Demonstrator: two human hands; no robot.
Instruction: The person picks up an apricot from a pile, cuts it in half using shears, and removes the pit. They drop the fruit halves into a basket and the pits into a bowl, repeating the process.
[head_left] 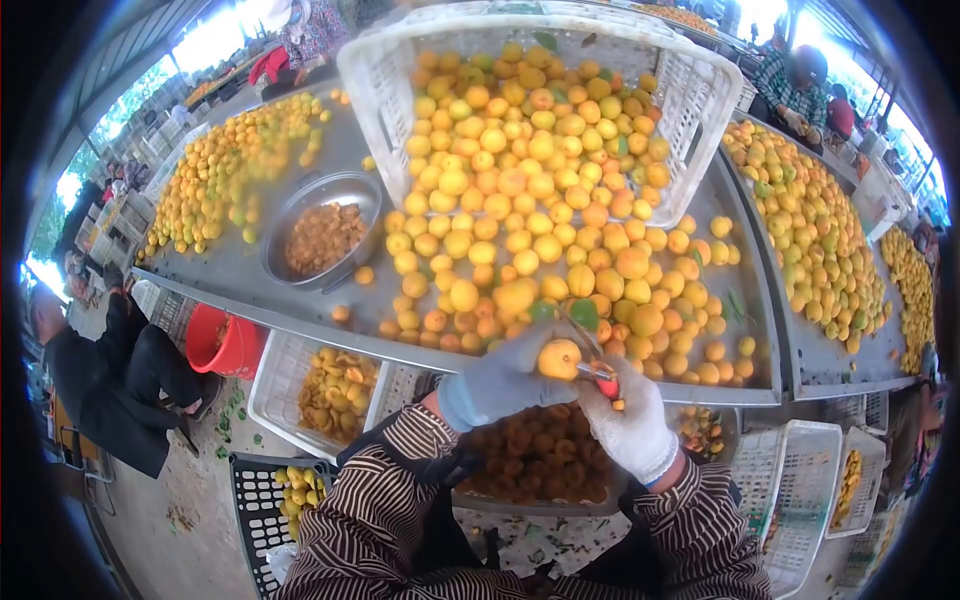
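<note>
In a grey glove, my left hand (508, 380) has its fingers closed round a yellow-orange apricot (559, 359) in front of my body. My right hand (632, 420), in a white glove, grips a small metal tool with a red handle (607, 384). The tool's narrow metal part runs up beside the apricot, and the red end lies against the fruit's right side. Both hands meet over the near edge of a metal table (330, 305). Just beyond them is a heap of loose apricots (530, 240) with some green leaves.
A tipped white crate (378, 125) spills fruit onto the table. Left of it stands a metal bowl (278, 250) of brown pits. Below are a container of pits (535, 450), a white crate (265, 395) of fruit halves and a red bucket (245, 350). A person (95, 375) sits at left.
</note>
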